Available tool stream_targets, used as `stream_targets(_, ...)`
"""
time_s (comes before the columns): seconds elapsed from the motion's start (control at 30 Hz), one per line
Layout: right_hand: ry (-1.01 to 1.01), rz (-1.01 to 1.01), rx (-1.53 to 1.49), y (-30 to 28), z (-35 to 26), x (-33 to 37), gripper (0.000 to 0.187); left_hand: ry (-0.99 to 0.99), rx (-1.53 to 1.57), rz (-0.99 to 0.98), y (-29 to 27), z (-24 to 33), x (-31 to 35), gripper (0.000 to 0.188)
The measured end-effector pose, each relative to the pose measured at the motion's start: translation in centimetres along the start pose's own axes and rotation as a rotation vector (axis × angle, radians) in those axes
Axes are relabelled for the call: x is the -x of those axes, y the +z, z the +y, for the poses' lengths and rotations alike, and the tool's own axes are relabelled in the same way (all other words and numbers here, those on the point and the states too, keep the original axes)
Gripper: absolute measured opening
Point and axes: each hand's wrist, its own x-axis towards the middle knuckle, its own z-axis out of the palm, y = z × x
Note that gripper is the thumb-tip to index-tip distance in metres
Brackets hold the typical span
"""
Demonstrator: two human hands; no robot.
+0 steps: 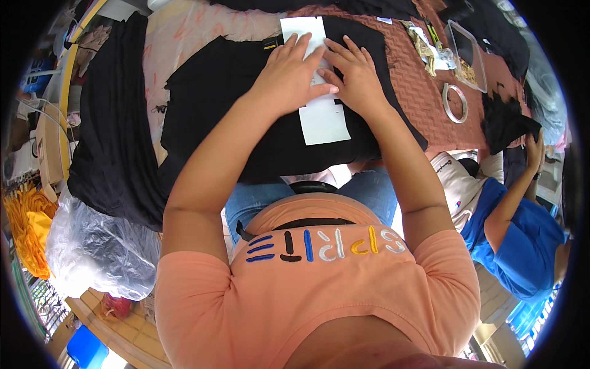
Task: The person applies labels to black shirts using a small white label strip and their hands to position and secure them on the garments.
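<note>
A black garment point(227, 111) lies spread on the table in front of me. A long white sheet point(322, 120) lies on top of it, running away from me. My left hand point(289, 74) rests flat on the sheet with its fingers spread. Beside it, my right hand point(353, 74) also presses flat on the sheet, fingers apart. The two hands touch at the thumbs. Neither hand grips anything. The middle of the sheet is hidden under my hands.
A reddish-brown cloth point(424, 98) covers the table. A tape roll point(455, 103) and a clear plastic container point(467, 55) lie at the far right. Black fabric point(114, 123) is piled at left above a clear plastic bag point(98, 246). A person in blue point(522, 240) handles black cloth at right.
</note>
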Motion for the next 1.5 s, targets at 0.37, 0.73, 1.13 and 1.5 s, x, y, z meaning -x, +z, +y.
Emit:
stream_targets(0.37,-0.026,0.037,0.046,0.1,-0.3,0.2,0.042,0.053,0.018,-0.232,1.1,-2.2,-3.0,0.099)
stream_targets(0.73,-0.008,0.041,0.019,0.0,-0.3,0.1,0.038,-0.132,-0.062,-0.077,-2.1,0.6,1.2,0.083)
stream_targets(1.13,-0.011,0.052,0.027,0.3,-0.2,0.2,0.037,-0.092,-0.146,-0.253,-4.0,5.6,5.8,0.073)
stream_targets(1.5,-0.017,0.063,0.035,0.2,-0.2,0.2,0.036,-0.105,-0.127,-0.259,-4.6,5.9,6.2,0.060)
